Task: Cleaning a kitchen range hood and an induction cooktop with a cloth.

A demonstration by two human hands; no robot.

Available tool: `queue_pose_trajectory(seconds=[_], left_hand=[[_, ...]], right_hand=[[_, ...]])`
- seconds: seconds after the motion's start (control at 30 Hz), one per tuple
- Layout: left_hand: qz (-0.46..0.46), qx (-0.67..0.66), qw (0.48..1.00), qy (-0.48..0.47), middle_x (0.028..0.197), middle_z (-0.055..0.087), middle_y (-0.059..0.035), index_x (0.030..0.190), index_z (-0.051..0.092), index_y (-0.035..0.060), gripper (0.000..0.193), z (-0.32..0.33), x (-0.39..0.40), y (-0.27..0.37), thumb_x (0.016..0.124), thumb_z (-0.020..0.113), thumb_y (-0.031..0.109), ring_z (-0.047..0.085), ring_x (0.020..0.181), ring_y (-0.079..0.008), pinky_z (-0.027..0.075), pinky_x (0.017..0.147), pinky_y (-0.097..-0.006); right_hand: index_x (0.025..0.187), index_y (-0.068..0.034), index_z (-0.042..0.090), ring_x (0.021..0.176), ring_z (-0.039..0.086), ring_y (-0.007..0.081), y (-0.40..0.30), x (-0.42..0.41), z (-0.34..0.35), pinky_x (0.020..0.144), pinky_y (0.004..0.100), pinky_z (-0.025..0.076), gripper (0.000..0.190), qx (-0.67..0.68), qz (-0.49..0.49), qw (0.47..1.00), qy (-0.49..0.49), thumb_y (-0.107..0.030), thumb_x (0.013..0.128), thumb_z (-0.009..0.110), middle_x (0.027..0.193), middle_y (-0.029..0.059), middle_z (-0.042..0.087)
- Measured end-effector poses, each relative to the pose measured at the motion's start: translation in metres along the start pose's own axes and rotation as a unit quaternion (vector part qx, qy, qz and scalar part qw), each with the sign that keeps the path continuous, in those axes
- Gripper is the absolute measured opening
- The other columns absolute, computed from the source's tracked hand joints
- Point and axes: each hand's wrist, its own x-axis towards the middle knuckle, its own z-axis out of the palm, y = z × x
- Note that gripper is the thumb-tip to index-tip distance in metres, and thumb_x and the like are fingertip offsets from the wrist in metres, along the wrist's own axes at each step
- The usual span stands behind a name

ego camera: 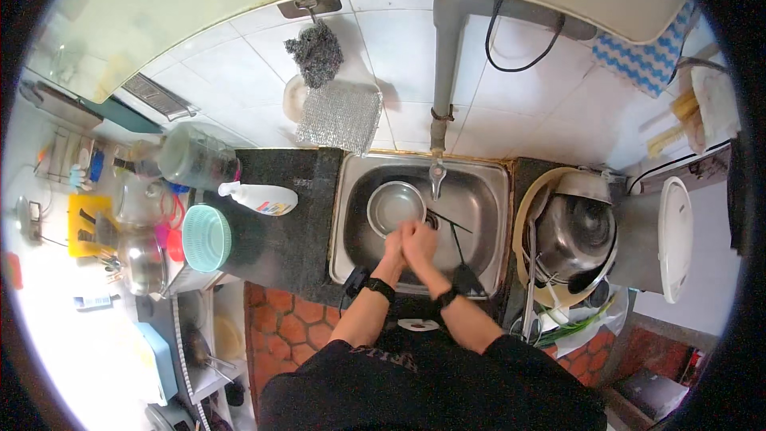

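Observation:
My left hand (393, 251) and my right hand (420, 245) are pressed together over the front half of a stainless steel sink (479, 257). The right one partly covers the left. Their fingers are curled and a little blurred, so whether anything lies between them is hidden. Just beyond the fingertips is a round metal bowl (397, 208) in the basin. To its right, thin dark sticks (450, 219) cross near the drain. A black item (468, 280) hangs at the sink's front right rim. The faucet (437, 175) points down over the basin from the back.
Left on the dark counter (287, 251) are a white spray bottle (263, 197) and a turquoise plastic basket (206, 238). A large steel pot (577, 236) sits in a wide tan basin (529, 200) to the right. A steel-wool scrubber (317, 54) and a silvery mesh cloth (340, 118) hang behind.

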Motion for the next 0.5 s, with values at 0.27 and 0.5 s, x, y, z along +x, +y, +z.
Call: queue_pose_trajectory(seconds=[0.27, 0.5], left_hand=[[-0.048, 0.005, 0.999, -0.012, 0.061, 0.05, -0.0025, 0.074, 0.05, 0.0033, 0.025, 0.031, -0.021, 0.0, 0.084, 0.042, 0.025, 0.048, 0.053, -0.0162, 0.036, 0.044, -0.0336], [0.0, 0.088, 0.995, 0.047, 0.065, 0.052, -0.0037, 0.067, 0.052, 0.0042, 0.029, 0.048, -0.053, 0.014, 0.082, 0.045, 0.028, 0.048, 0.055, -0.0161, 0.038, 0.048, -0.0314]], right_hand=[[0.066, -0.003, 0.06, 0.058, 0.053, 0.0368, 0.033, 0.03, -0.006, 0.056, 0.0448, 0.04, 0.036, 0.021, 0.077, 0.995, -0.059, -0.032, 0.076, 0.042, 0.061, 0.0215, 0.054], [0.06, 0.001, 0.059, 0.058, 0.055, 0.0338, 0.054, 0.029, 0.004, 0.06, 0.0426, 0.042, 0.048, 0.144, 0.202, 0.964, -0.096, -0.041, 0.076, 0.041, 0.06, 0.0182, 0.056]])
